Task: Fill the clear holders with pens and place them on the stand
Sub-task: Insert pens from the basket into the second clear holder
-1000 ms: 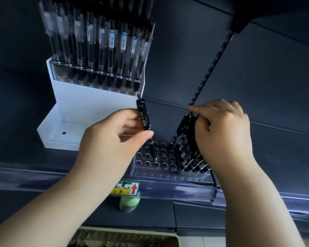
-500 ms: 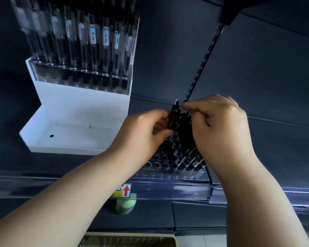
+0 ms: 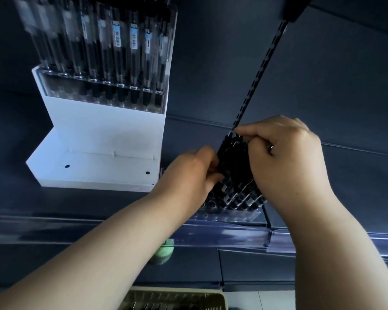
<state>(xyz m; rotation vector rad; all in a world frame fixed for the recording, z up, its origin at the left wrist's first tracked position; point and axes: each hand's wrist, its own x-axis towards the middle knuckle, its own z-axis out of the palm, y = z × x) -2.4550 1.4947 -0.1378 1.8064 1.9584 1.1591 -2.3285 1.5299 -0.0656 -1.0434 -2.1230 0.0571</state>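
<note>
Centre: left hand (image 3: pixel 192 175) and right hand (image 3: pixel 285 162), fingers curled round one bunch of black pens (image 3: pixel 234 159) standing in one clear holder (image 3: pixel 233 215); upper left, one white stand (image 3: pixel 103 142) carrying one filled holder (image 3: pixel 103 95).

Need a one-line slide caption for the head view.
Head view: left hand and right hand grip black pens standing in the clear holder beside the white stand.

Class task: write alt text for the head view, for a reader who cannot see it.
A left hand and a right hand grip a bundle of black pens standing in a clear holder. Beside it, a white stand carries a full holder.
</note>
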